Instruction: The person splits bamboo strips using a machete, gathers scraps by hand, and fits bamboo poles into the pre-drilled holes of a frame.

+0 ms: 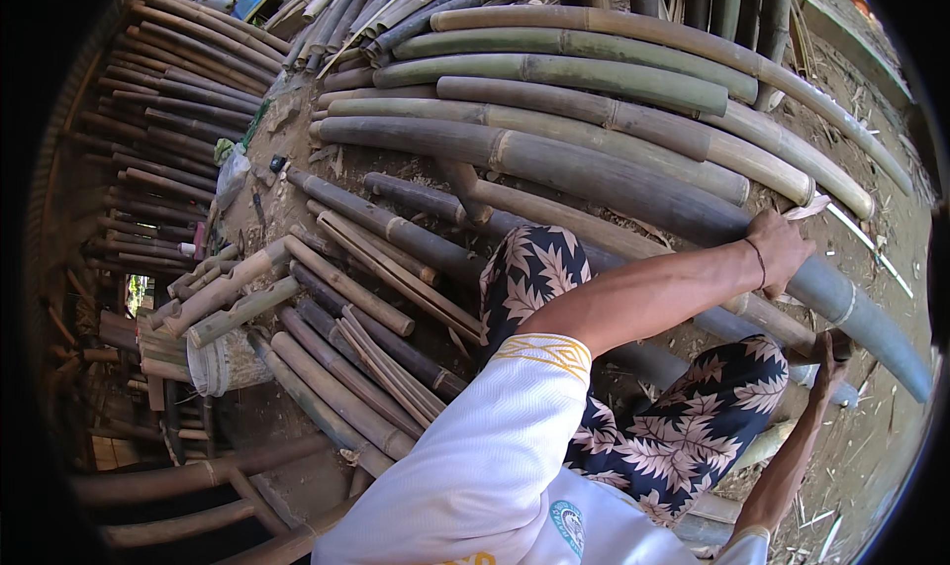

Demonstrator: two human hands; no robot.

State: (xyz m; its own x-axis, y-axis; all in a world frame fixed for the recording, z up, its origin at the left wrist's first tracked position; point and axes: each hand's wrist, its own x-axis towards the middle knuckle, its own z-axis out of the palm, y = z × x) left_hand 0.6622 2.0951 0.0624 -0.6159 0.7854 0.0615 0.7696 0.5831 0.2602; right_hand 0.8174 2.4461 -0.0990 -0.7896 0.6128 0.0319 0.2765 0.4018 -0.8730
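A long, thick grey-blue bamboo pole (pixel 623 189) runs from the upper middle across to the right edge. My left hand (pixel 779 251) lies over this pole with its fingers curled round the far side. A pale, flat scrap (pixel 808 208) shows right beside its knuckles. Just below the pole, my right hand (pixel 834 355) is closed against its near side, close to the end of a thinner brown pole (pixel 767 318). What that hand grips, if anything, is mostly hidden. My legs, in dark leaf-patterned cloth, stand bent under the left arm.
Several more bamboo poles (pixel 594 75) lie side by side beyond. Shorter cut pieces and split strips (pixel 391 367) are piled at left, near a whitish woven container (pixel 226 364). Stacked poles (pixel 178 100) fill the far left. Shavings litter the dirt ground (pixel 871 446) at right.
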